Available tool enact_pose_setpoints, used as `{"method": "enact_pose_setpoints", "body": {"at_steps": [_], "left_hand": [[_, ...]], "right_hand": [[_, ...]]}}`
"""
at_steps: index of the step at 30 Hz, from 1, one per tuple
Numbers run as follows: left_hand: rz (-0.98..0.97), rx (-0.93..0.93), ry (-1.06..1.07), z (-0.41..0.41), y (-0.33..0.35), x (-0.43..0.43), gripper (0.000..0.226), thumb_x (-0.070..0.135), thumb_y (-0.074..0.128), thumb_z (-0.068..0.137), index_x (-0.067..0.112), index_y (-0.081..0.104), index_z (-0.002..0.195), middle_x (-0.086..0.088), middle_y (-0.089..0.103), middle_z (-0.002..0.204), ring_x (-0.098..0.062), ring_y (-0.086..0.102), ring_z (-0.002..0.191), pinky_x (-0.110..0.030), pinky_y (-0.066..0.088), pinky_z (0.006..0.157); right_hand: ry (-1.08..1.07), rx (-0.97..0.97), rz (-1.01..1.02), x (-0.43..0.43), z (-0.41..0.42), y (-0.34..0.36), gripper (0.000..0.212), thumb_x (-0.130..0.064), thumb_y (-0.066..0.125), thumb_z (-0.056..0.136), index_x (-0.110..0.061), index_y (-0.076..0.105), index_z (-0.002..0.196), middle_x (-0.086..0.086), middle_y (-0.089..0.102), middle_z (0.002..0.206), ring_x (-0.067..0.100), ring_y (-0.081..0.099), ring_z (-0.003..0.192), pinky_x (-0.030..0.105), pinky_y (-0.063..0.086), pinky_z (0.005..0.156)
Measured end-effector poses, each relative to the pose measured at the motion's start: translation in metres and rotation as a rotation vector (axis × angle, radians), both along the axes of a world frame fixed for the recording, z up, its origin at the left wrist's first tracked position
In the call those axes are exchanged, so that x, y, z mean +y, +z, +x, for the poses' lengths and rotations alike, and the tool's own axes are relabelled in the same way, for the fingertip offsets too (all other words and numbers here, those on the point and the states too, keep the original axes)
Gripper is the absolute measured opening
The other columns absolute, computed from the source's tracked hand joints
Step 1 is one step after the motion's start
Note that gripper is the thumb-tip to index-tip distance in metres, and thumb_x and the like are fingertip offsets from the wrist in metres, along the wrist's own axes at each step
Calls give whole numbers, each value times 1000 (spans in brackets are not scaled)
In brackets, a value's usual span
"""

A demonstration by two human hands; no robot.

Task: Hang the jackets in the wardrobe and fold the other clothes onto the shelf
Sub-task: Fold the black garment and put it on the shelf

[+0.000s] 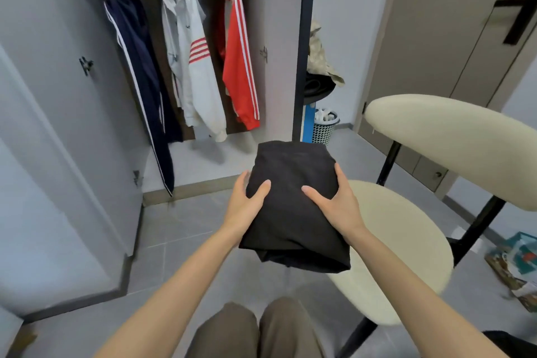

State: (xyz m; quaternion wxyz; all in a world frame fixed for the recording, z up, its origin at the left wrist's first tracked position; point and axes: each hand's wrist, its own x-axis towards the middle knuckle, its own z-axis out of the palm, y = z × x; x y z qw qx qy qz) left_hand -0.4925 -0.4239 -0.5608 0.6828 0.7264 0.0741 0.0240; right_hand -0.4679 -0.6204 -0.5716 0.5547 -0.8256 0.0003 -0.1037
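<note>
**Folded Black Garment Heads for the Wardrobe Shelf**

A person's left hand [247,205] and right hand [334,205] clamp the two sides of a folded black garment [293,212], thumbs on top and fingers curled round its edges. They hold it in the air above the floor [180,227], between the cream chair seat [406,241] and the open wardrobe. A navy jacket [136,67], a white jacket [191,67] and a red jacket [239,52] already hang inside. The step in hand appears to be carrying the bundle to the low shelf [203,160] at the wardrobe's foot. Level carriage and even pressure on both sides should keep the loose lower fold from sagging open. The clearest room lies at the shelf's right end, below the red jacket. At the left, the navy jacket's hem trails over the shelf's front edge. A black pole [303,38] and the open door [58,154] bound the approach.
</note>
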Motion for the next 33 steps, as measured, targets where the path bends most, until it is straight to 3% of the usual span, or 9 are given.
{"method": "enact_pose_setpoints", "body": {"at_steps": [8,11,13,17,22,24,27,30,33], "left_hand": [[-115,107,88,60,33,90,87,53,58,89,40,0,152,5,53,137,-10,59,99,-24,49,75],[-255,196,108,102,39,133,101,55,61,87,38,-15,151,13,60,109,-11,67,88,-39,57,83],[-292,198,121,127,47,158,105,51,65,86,38,-16,150,18,58,103,-6,68,83,-34,60,69],[-276,112,173,161,87,195,97,46,66,87,42,-6,151,14,45,143,-1,59,90,-22,51,65],[-229,-54,234,183,197,239,83,44,62,89,45,7,151,13,39,148,-12,50,124,-34,48,95],[-204,-99,252,190,255,257,76,44,60,91,43,12,150,17,38,146,-9,48,124,-31,48,95],[-165,-143,257,203,345,281,69,42,57,94,43,17,150,16,41,144,-8,50,118,-23,51,79],[-128,-174,279,213,428,297,69,43,55,95,43,15,151,12,36,150,-15,47,126,-36,49,95],[-105,-219,284,223,496,307,69,42,54,95,43,14,151,11,36,151,-15,48,124,-34,49,91]], "right_hand": [[163,-64,-34,77,70,45,103,-50,80,70,-35,19,152,-28,38,136,-2,42,125,22,33,106],[261,-31,-63,108,117,61,111,-54,81,67,-36,14,153,-31,34,132,-4,38,129,24,31,110],[322,-31,-93,132,149,78,112,-56,81,65,-37,13,153,-35,32,134,-7,37,129,22,31,109],[438,-79,-143,181,196,135,109,-60,77,64,-39,15,152,-30,29,145,-12,33,127,2,28,93],[528,-126,-176,235,235,253,108,-63,74,61,-41,17,151,-43,28,137,-22,33,120,2,28,94],[547,-125,-176,255,248,312,109,-64,75,60,-45,16,150,-52,25,128,-29,32,113,1,28,91],[586,-110,-177,280,266,402,108,-55,80,63,-45,16,150,-38,30,136,-11,37,123,12,31,97],[614,-120,-172,298,282,484,103,-42,83,70,-42,19,151,-26,32,141,1,39,126,19,34,102],[616,-145,-163,309,295,550,99,-35,82,74,-39,21,151,-23,33,139,2,40,124,21,34,102]]}}
